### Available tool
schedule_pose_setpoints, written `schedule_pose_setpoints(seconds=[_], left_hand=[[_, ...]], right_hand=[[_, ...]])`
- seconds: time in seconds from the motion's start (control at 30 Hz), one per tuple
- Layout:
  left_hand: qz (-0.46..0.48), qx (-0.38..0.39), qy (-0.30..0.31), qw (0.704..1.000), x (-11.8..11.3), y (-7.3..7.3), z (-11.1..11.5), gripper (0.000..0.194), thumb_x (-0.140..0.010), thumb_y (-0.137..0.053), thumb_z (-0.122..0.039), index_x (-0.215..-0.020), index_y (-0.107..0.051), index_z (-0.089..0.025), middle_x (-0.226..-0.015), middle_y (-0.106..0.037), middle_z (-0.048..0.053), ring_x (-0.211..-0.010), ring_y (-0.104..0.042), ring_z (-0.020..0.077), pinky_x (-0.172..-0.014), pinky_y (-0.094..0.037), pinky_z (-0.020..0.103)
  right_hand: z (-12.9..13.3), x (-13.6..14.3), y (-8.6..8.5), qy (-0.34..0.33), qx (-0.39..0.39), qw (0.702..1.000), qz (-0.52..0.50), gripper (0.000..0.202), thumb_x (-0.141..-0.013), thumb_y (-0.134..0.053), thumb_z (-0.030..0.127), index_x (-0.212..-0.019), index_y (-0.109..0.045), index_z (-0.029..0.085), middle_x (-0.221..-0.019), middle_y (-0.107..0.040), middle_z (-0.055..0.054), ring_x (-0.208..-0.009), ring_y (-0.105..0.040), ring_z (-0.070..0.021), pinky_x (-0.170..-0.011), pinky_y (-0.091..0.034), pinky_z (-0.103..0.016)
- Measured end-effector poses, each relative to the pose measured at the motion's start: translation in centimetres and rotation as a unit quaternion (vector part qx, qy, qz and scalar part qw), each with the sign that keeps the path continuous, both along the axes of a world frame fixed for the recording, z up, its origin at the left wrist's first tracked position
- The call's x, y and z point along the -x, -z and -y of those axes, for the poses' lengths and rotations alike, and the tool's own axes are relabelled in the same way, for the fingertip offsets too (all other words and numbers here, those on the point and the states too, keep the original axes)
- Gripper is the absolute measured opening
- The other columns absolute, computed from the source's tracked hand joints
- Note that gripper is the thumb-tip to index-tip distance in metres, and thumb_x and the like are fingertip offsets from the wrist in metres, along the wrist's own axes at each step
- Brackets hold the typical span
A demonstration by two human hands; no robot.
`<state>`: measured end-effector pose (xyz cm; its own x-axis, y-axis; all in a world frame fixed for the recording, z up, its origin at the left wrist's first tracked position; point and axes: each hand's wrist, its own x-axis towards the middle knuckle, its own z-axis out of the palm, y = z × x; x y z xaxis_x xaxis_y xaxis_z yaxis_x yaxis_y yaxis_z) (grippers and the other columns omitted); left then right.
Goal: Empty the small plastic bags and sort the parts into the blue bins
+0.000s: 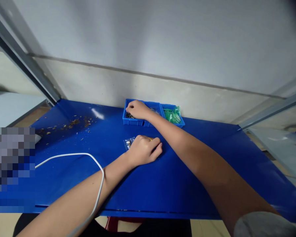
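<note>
My left hand is closed low over the middle of the blue table, its fingers curled. A small clear plastic bag with metal pieces shows beside it, partly covered by the hand. My right hand reaches to the left blue bin, fingertips pinched above dark metal pieces; whether they hold anything is too small to tell. The middle blue bin is partly behind my right forearm. Green plastic packets fill the right blue bin.
Brown crumbs lie scattered on the blue table at the left. A white cable loops over my left forearm. A pale wall stands behind the bins, with metal posts at the sides.
</note>
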<state>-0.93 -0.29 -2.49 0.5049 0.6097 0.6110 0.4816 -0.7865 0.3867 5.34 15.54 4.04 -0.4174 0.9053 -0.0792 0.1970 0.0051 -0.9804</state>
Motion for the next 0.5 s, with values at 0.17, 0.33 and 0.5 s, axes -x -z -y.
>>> schedule_pose_setpoints(seconds=[0.17,0.33,0.5], left_hand=[[0.007,-0.002,0.007,1.0,0.1,0.0,0.1,0.037,-0.114,-0.052,-0.028,-0.077,-0.048,-0.032,-0.057,-0.059,0.003,-0.047,-0.059,0.0267,-0.052,-0.034,0.047],[0.055,-0.056,0.033,0.996,-0.5,-0.7,1.5,0.04,-0.11,-0.055,-0.022,-0.073,-0.047,-0.031,-0.052,-0.052,-0.001,-0.041,-0.049,0.0203,-0.047,-0.037,0.042],[0.115,-0.217,0.08,0.966,-1.6,-1.7,3.8,0.034,-0.106,-0.062,-0.012,-0.074,-0.062,-0.026,-0.058,-0.057,-0.005,-0.049,-0.055,0.0164,-0.053,-0.049,0.036]], right_hand=[[2.3,-2.2,-1.5,-0.006,-0.205,0.97,0.131,0.041,-0.103,-0.067,-0.002,-0.071,-0.072,0.022,-0.07,-0.072,-0.001,-0.072,-0.058,-0.0166,-0.066,-0.037,-0.028],[6.4,-5.1,-0.2,0.007,-0.282,0.955,0.095,0.03,-0.11,-0.065,0.009,-0.086,-0.077,0.023,-0.088,-0.081,-0.001,-0.082,-0.069,-0.0179,-0.082,-0.051,-0.03],[11.2,-8.6,4.5,-0.124,-0.419,0.893,0.107,0.015,-0.108,-0.072,0.016,-0.108,-0.084,0.025,-0.115,-0.087,-0.008,-0.114,-0.08,-0.028,-0.106,-0.065,-0.045]])
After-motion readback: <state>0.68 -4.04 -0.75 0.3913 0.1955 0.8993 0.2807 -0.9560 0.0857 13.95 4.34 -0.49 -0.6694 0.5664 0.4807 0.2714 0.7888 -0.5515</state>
